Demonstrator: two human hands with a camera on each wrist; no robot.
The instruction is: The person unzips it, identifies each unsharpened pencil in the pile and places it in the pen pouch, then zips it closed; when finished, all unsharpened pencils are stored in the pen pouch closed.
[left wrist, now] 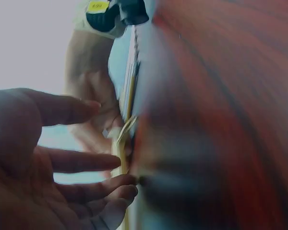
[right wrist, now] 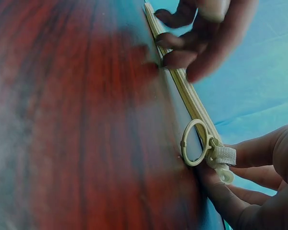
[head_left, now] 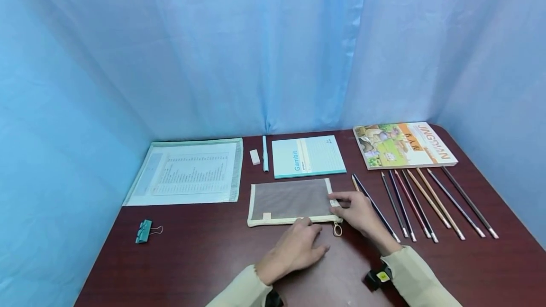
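Note:
A grey mesh zip pouch (head_left: 294, 198) with cream edging lies flat on the table, its zip side towards me. My right hand (head_left: 360, 212) pinches the pouch's right end, thumb and fingers around the corner beside the cream pull ring (right wrist: 184, 143). The ring hangs off the zip's right end. My left hand (head_left: 294, 245) is at the near edge, its fingertips right at the zip (right wrist: 192, 98) and its thumb held apart. In the left wrist view its fingers (left wrist: 86, 160) are loosely extended, holding nothing.
Several pencils (head_left: 420, 203) lie right of the pouch, below a book (head_left: 401, 146). Behind the pouch are a notebook (head_left: 309, 156), a pen (head_left: 265, 153) and an eraser (head_left: 254, 157). A document folder (head_left: 187, 172) and a teal binder clip (head_left: 143, 231) lie left.

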